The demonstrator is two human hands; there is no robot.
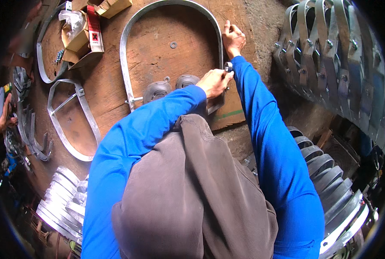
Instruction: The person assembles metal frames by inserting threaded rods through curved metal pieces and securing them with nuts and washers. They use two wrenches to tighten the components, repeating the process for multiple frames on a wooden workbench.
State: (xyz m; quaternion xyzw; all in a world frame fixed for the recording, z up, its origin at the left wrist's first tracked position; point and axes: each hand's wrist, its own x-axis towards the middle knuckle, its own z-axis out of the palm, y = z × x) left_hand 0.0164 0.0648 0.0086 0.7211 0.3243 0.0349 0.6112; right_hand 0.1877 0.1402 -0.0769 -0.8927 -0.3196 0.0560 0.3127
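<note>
A large U-shaped flat metal hoop (124,52) lies on the wooden board in front of me. My left hand (214,83) reaches across to its right side, fingers closed over the band near a bolt end; what they pinch is hidden. A round metal ring-shaped piece (228,67), perhaps a tool's end, shows at those fingertips beside my right sleeve. Just outside the hoop's right side, my right hand (234,39) is curled closed, its contents out of sight. Two dark round discs (157,91) (186,80) and a small washer (173,45) lie inside the hoop.
A smaller hoop with a crossbar (57,105) lies at left. Beyond it are an open cardboard box (78,43) and another curved band (40,60). Bolted hoops (322,56) are stacked at right; more bands (60,203) sit low on both sides. Another person's hand (4,118) shows far left.
</note>
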